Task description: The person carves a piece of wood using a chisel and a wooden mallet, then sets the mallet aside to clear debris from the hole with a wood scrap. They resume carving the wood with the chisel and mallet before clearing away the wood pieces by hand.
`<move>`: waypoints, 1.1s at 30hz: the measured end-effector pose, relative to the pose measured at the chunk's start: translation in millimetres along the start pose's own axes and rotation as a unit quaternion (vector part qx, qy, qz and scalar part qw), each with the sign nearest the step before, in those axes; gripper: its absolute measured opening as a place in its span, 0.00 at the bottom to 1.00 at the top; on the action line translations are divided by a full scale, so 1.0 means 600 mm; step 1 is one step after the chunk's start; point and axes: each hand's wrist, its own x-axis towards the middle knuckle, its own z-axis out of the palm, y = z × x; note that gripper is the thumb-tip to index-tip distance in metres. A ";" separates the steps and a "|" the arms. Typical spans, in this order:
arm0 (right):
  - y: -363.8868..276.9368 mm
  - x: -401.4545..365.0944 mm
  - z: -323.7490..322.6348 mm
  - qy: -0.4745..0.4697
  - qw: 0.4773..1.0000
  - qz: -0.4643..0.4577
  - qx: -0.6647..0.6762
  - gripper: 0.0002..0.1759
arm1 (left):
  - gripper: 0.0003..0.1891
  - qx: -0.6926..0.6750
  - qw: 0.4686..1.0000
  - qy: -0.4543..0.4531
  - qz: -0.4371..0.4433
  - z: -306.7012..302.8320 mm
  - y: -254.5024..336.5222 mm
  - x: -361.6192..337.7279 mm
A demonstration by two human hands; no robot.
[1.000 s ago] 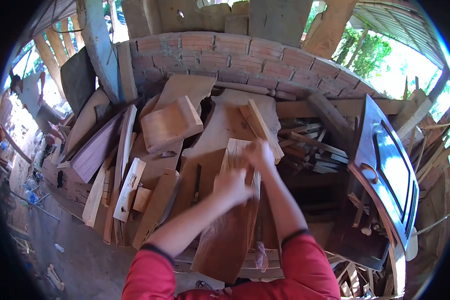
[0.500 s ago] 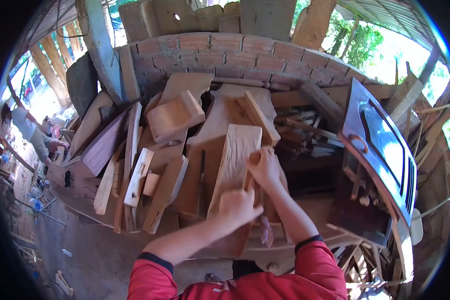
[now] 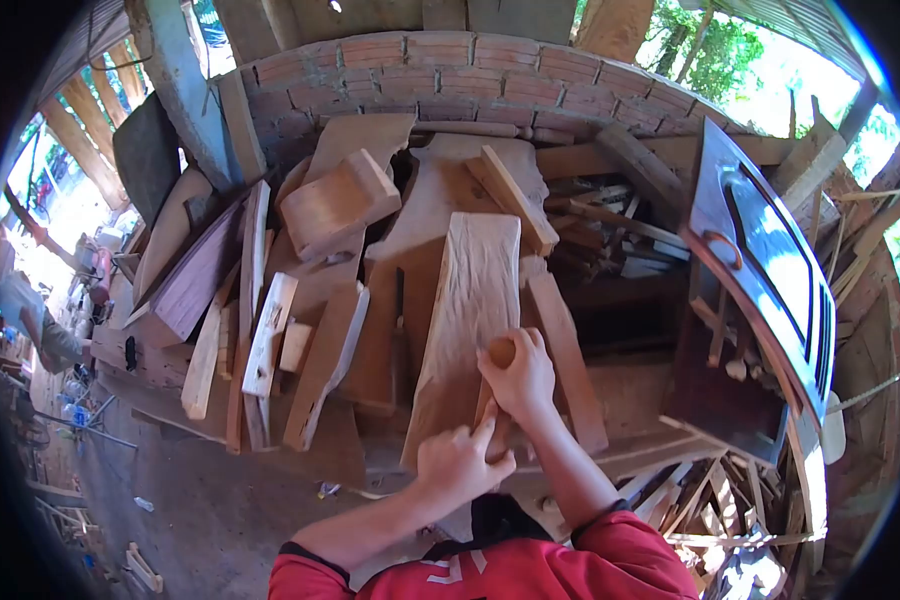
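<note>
A long pale plank (image 3: 480,270) lies lengthwise in front of me on the workbench, its surface rough and wavy. My right hand (image 3: 522,378) is wrapped around the front of what looks like a wooden hand plane (image 3: 501,350), whose rounded end shows between thumb and fingers. Behind it, my left hand (image 3: 458,465) curls at the tool's rear, index finger pointing forward along its side. Both hands cover most of the tool, which is over the plank's near right part.
Left of the plank are loose boards (image 3: 332,365), a curved wooden block (image 3: 338,205) and a dark file-like tool (image 3: 400,320). A narrow board (image 3: 567,360) lies to the right. Further right leans a dark glossy panel (image 3: 765,270). A brick wall (image 3: 450,75) stands behind.
Both hands and the tool have come back along the plank towards me. A curled shaving seen beside the plank's near end is no longer visible. My view has shifted slightly.
</note>
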 end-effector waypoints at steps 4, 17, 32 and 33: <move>0.054 0.287 0.071 0.064 0.996 -0.047 -0.030 0.19 | 0.29 -0.061 0.995 -0.044 -0.072 0.048 -0.070 0.260; -0.010 0.381 0.023 0.014 0.996 -0.084 0.000 0.19 | 0.34 0.085 0.996 -0.036 -0.008 -0.008 -0.078 0.343; -0.029 -0.139 0.005 -0.072 0.989 -0.123 -0.047 0.20 | 0.39 -0.024 0.994 -0.095 -0.038 -0.072 0.003 -0.156; -0.031 -0.132 0.006 -0.074 0.989 -0.120 -0.046 0.20 | 0.39 -0.027 0.994 -0.098 -0.036 -0.072 0.000 -0.147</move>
